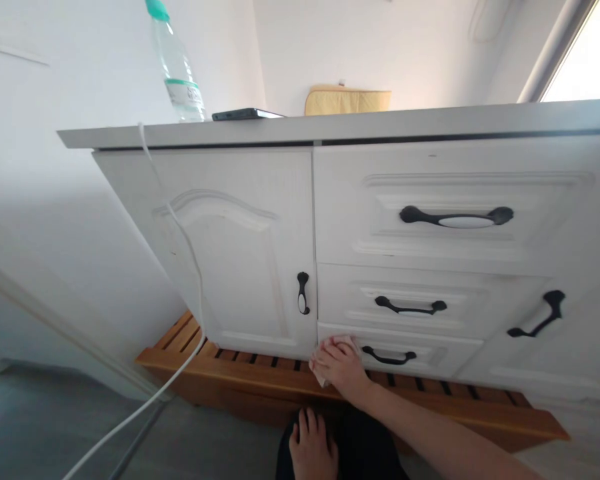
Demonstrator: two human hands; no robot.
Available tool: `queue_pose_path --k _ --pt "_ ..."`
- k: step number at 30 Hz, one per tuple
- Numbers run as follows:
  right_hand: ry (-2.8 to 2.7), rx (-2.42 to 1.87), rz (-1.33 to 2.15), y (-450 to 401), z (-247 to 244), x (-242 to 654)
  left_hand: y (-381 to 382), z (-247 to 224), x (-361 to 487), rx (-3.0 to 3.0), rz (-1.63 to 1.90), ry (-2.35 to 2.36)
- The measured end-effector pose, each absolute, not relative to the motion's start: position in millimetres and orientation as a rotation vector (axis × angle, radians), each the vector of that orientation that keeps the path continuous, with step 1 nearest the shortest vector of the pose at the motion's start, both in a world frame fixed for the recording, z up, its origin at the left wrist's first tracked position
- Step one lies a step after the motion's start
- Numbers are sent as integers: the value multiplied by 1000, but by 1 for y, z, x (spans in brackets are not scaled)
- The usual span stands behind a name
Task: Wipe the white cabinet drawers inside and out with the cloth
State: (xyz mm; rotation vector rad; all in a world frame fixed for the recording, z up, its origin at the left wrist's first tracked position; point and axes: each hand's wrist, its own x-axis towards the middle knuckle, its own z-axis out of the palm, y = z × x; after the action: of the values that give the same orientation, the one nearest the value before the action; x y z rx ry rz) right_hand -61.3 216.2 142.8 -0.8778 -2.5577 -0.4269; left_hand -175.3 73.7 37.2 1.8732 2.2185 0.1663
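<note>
My right hand [341, 369] presses a crumpled pale pink cloth [320, 377] against the left end of the bottom drawer [450, 351], just above the wooden slats. Its fingers are bent over the cloth, which shows around them. Close by on the right is that drawer's dark handle [390, 357]. Low in the view my left hand [313, 448] lies on my dark-clothed knee, fingers stretched out and holding nothing. Left of the drawers is a white cabinet door [240, 267] with a small dark handle [303, 293].
The white cabinet stands on a slatted wooden bench [250, 387]. A white cable [199, 280] hangs down its front to the floor. On the countertop [380, 125] are a plastic bottle [180, 70], a phone [240, 115] and a yellow quilted item [347, 101].
</note>
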Motion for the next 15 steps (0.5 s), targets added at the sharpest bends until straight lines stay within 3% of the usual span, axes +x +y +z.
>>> queue_pose_path --k 6,11,15 --pt "-2485 -716 -589 230 192 -52 76 35 -169 1882 149 2195" --pt "-2662 -558 -546 230 136 -12 70 35 -176 1867 208 2215" --pt "-2649 -669 -503 222 107 -36 68 40 -182 1882 208 2205"
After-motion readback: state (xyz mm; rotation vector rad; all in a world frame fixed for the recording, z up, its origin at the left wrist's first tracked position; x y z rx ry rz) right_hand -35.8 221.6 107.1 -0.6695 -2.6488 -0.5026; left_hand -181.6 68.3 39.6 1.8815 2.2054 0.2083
